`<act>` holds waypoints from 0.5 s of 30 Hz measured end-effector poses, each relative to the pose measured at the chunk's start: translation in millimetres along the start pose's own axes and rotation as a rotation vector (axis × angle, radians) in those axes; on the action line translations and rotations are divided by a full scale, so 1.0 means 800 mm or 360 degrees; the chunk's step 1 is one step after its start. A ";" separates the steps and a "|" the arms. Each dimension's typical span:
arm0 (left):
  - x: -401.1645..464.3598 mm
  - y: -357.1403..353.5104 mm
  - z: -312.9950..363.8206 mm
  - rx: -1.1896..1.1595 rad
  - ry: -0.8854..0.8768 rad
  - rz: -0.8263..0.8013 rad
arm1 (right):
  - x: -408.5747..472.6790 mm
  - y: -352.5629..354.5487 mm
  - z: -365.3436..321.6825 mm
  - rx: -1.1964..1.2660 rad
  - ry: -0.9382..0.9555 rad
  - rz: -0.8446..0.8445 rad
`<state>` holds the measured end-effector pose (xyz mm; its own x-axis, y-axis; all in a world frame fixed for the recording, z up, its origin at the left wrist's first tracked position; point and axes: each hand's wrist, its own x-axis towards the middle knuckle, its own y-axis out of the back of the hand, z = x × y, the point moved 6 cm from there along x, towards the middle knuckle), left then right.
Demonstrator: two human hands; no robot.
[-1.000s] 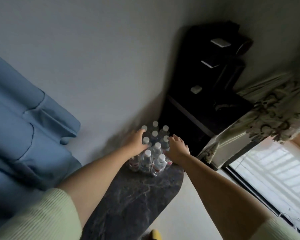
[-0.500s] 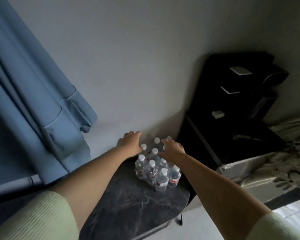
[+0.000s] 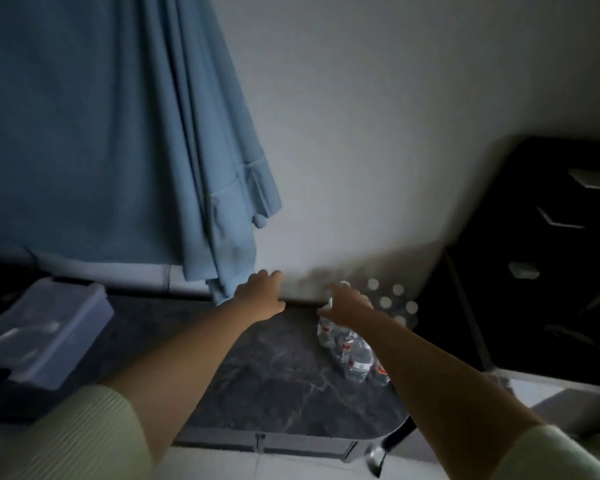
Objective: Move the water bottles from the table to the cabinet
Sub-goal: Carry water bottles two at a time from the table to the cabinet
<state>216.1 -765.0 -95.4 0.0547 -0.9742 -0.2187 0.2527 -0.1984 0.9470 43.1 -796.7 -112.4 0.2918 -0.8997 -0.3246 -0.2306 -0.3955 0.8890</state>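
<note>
- Dim room, plain white wall [image 3: 378, 133] filling most of the view, with a blue curtain [image 3: 118, 133] hanging down at about 10 o'clock.
- Dark marble table [image 3: 284, 386] sits low in the middle, pushed up against the wall.
- Water bottles [image 3: 354, 351] are bunched together on the table's right end, roughly 4 o'clock from centre. Clear plastic, white caps, red-and-white labels. Looks like a tight pack, but it's kinda blurry so I can't count them.
- Right hand [image 3: 349, 304] is down on top of the bunch's left side, over the caps. Fingers reach forward onto the bottles, but honestly I can't tell if it's actually gripping one or just resting there.
- Left hand [image 3: 262, 294] is off the bottles, at the table's back edge by the wall, just beside the curtain's bottom hem. Fingers look loose and apart, nothing in it.
- Both arms have pale green ribbed sleeves [image 3: 66, 441] pushed up.
- Black cabinet [image 3: 534, 271] with silvery drawer handles stands at 3 o'clock, right beside the bottles.
- Pale lilac plastic box [image 3: 45, 327] sits at 8 o'clock on a dark surface.
</note>
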 end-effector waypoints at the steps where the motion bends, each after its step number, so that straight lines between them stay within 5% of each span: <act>1: -0.015 0.000 -0.019 -0.0027 0.0053 0.0004 | -0.001 -0.007 -0.019 -0.0023 0.0053 -0.0022; 7: -0.135 -0.002 -0.152 -0.0184 0.0435 0.0071 | -0.023 -0.068 -0.155 -0.0152 0.0408 -0.0157; 15: -0.421 -0.029 -0.324 -0.0375 0.1085 0.0159 | -0.156 -0.213 -0.354 -0.0351 0.0883 -0.0407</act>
<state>442.4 -404.8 -104.8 0.6588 -0.6879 -0.3046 0.4119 -0.0089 0.9112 308.5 -565.0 -131.7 0.7621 -0.5300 -0.3720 0.0881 -0.4843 0.8704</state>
